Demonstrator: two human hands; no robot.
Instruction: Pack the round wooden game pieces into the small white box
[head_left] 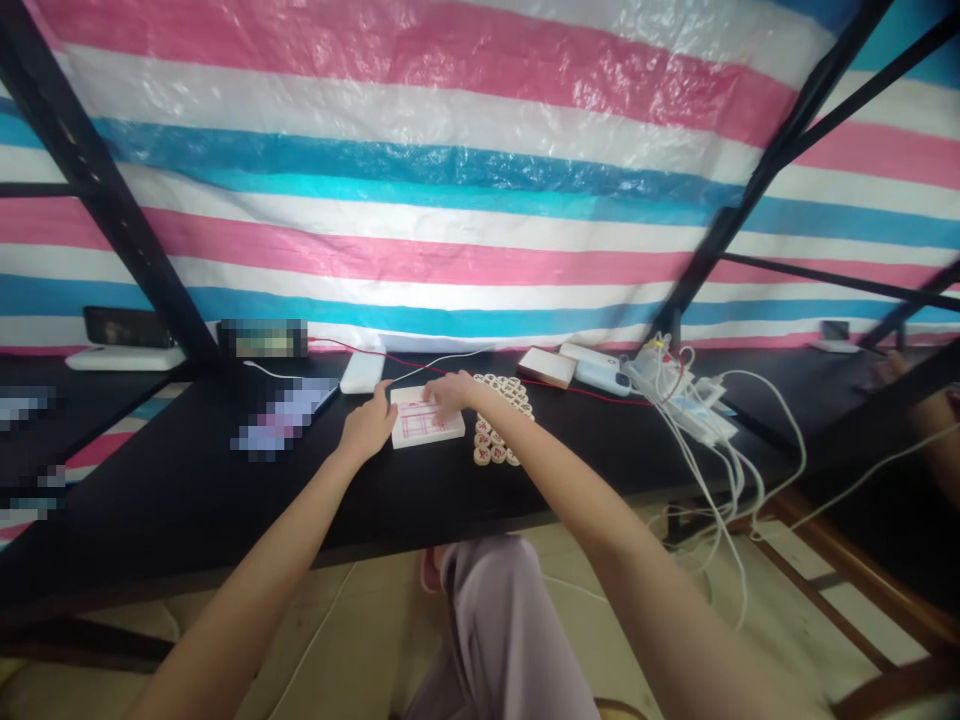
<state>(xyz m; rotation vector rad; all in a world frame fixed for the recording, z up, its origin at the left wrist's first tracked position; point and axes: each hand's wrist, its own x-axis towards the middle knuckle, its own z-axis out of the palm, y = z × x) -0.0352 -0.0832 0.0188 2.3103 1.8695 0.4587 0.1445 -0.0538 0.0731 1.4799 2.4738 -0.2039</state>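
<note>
A flat white box [405,424] with red lines on its top lies on the black table in front of me. My left hand [367,425] grips its left edge, thumb near the side and fingertips at the far left corner. Over the box's right part is my right hand [452,393], its fingers bent down to the top surface and smeared by motion; whether they pinch anything is hidden. Just right of the box, round Chinese chess pieces [492,440] with printed characters sit in close rows, partly covered by my right forearm.
Behind the box lies a white power bank [363,371]; a phone [286,415] is to the left. Toward the back right are a small box [547,367], white devices [596,368] and a power strip [694,410] with tangled cables. Another person's arm [934,420] shows at far right.
</note>
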